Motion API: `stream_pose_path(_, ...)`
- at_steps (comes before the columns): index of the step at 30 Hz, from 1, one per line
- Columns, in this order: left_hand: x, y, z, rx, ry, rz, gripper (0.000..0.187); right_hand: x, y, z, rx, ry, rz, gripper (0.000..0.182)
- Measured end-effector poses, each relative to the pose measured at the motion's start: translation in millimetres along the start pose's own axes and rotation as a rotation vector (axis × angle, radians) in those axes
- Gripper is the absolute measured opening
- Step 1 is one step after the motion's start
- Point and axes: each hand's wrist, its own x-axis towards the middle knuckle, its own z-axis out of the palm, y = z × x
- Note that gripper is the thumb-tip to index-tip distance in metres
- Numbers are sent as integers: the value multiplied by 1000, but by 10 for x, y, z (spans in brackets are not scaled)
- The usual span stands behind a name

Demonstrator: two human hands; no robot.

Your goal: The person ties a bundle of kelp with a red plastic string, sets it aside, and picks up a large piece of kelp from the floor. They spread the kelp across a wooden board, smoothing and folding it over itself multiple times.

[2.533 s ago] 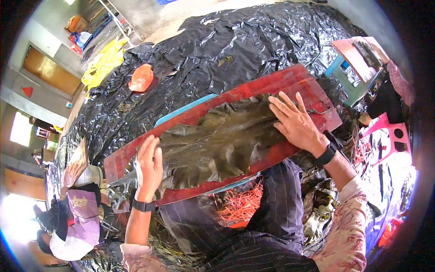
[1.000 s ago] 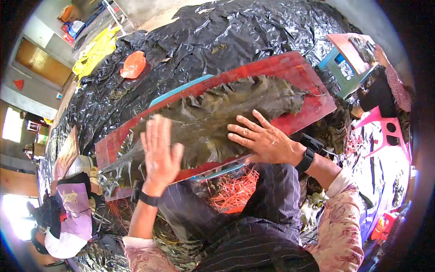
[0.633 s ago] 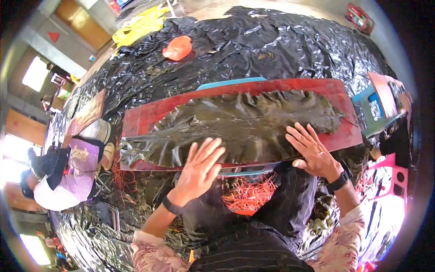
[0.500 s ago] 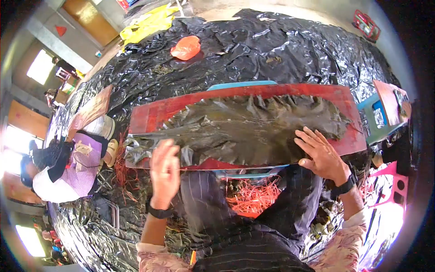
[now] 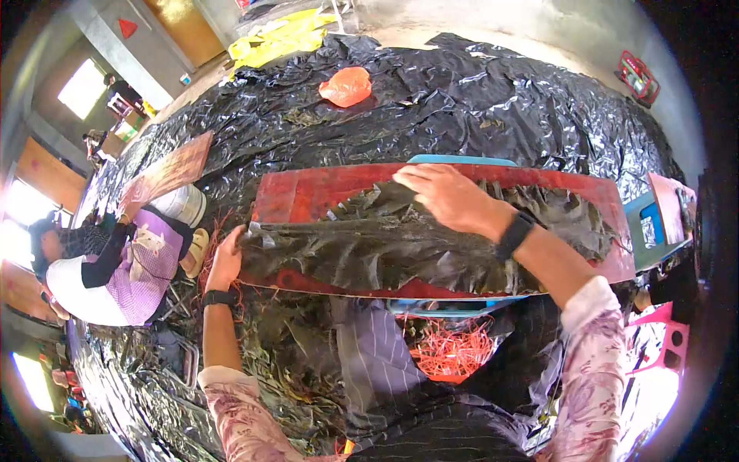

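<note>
A long, dark brown-green leaf [image 5: 369, 246] with ruffled edges lies lengthwise on a red board [image 5: 289, 192] across my lap. At its left end my left hand [image 5: 224, 260] has thumb and fingers closed on the leaf's tip, beside the board's edge. My right hand [image 5: 450, 197] reaches over the leaf's upper edge, fingers stretched out together and pointing left. Its fingertips are near or on that edge; contact is hard to make out.
Below the board, red strips [image 5: 453, 350] fill a container between my legs. Black plastic sheeting [image 5: 477, 100] covers the floor, with an orange bag [image 5: 346, 87] on it. A person [image 5: 115, 269] sits at left beside another board [image 5: 169, 169]. A blue-green stool [image 5: 654, 231] stands at right.
My left hand has moved left to the leaf's end and closed there. My right hand has swung from the leaf's right part up and left to its upper edge. The view has shifted slightly.
</note>
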Motion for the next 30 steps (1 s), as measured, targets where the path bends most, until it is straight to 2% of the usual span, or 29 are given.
stream_pose_path(1,51,-237,38,-173,-73,-59,63,62,50,200,-5,2,8,37)
stream_pose_path(2,25,-167,38,-173,-81,-52,63,111,102,397,35,-38,32,37)
stream_pose_path(4,-37,99,52,-515,-208,-212,61,184,110,559,73,-68,66,38)
stream_pose_path(5,-30,78,61,-510,-218,-208,61,204,87,610,72,-37,93,37)
stream_pose_path(7,-12,198,81,-854,-162,-519,43,265,62,659,68,-6,126,36)
stream_pose_path(8,-22,360,69,-1017,-210,-645,30,292,67,658,62,-17,124,30)
stream_pose_path(13,20,26,223,-1052,-156,-642,30,407,71,648,104,-53,168,12)
stream_pose_path(16,60,-6,173,-1079,-103,-686,26,424,65,653,227,70,202,9)
stream_pose_path(18,123,80,38,-65,79,-303,18,432,70,642,255,80,244,10)
stream_pose_path(19,83,102,9,-133,206,-59,26,440,65,629,285,96,287,11)
stream_pose_path(21,63,72,-154,12,498,159,39,442,51,617,318,95,353,12)
stream_pose_path(23,-115,607,-238,220,708,367,36,438,48,623,271,293,431,12)
stream_pose_path(25,-291,547,-315,563,559,447,39,425,51,618,308,313,480,13)
stream_pose_path(27,-430,443,-391,723,229,398,35,445,62,613,298,357,567,13)
stream_pose_path(29,-508,413,-397,622,182,345,30,461,36,618,287,381,569,13)
stream_pose_path(30,-517,411,-406,588,244,353,27,469,31,643,270,426,541,13)
